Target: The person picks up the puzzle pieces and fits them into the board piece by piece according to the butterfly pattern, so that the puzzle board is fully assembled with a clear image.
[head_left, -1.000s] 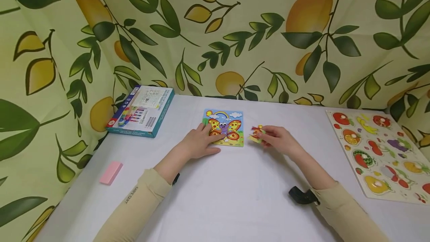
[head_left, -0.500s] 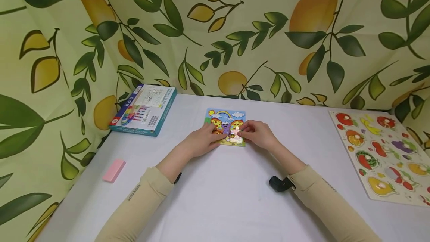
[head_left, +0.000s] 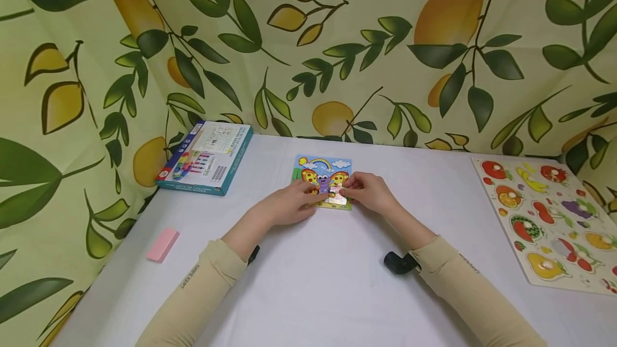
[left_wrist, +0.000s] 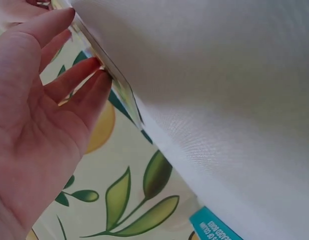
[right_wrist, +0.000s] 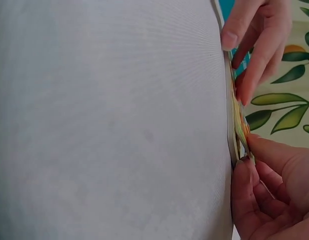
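Observation:
A small butterfly jigsaw puzzle (head_left: 341, 165) in a thin tray lies flat at the back middle of the white table. My right hand (head_left: 373, 193) pinches a puzzle piece (head_left: 337, 196) between thumb and fingers over the lower right corner; glare whitens its face. In the right wrist view that piece (right_wrist: 243, 127) is tilted, one side lifted off the tray. My left hand (head_left: 285, 204) rests on the puzzle's left part, its fingers fairly straight. The left wrist view has the left hand (left_wrist: 42, 110) with fingertips at the puzzle's edge (left_wrist: 125, 95). Fingers hide the lower left picture.
A teal and white box (head_left: 207, 157) lies at the back left. In front of it sits a pink block (head_left: 163, 245). To the right is a wooden fruit board (head_left: 547, 224). Patterned cloth (head_left: 299, 63) hangs behind the table.
My right hand has moved left, bringing the puzzle piece from beside the puzzle onto its lower right corner. During the last half second both hands have barely moved.

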Tool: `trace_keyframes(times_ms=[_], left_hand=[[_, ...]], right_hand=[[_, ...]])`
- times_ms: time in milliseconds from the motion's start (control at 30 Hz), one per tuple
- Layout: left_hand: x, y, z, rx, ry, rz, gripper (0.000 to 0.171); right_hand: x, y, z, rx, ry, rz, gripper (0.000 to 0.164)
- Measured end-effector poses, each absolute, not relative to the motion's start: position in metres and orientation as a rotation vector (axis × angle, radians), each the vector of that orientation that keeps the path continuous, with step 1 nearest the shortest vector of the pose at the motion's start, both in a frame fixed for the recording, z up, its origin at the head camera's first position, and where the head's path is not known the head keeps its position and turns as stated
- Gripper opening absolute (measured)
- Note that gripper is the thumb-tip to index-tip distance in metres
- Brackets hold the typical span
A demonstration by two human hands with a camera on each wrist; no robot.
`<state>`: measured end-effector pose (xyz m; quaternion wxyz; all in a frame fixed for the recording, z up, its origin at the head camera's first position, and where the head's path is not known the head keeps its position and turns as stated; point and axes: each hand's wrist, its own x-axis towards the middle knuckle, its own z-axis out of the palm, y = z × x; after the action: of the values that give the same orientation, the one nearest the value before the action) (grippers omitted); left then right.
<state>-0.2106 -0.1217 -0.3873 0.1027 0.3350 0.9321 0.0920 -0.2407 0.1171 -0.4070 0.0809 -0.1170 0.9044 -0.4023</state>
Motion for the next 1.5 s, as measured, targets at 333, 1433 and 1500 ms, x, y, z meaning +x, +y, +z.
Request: trace_keyframes(times_ms=[333,1433,1500], left_hand=[[-0.2067,-0.1198,-0.385,0.933,2.743,0.214,0.047],[-0.2061,-0.1172,-0.3869,0.934,2.734,0.111,0.048],[-0.206,-0.1171,-0.3865,0.936,2.733,0.104,0.048]], right_hand=[[-0.2418,0.1163,-0.4064,-0.328,2.731,-1.142,0.019],[-0.2441,0.1156,-0.4088,-0.301,2.732,-1.116,0.022],[-0.244,0.1153,-0.4083,-0.298,2.732,-1.117,0.022]])
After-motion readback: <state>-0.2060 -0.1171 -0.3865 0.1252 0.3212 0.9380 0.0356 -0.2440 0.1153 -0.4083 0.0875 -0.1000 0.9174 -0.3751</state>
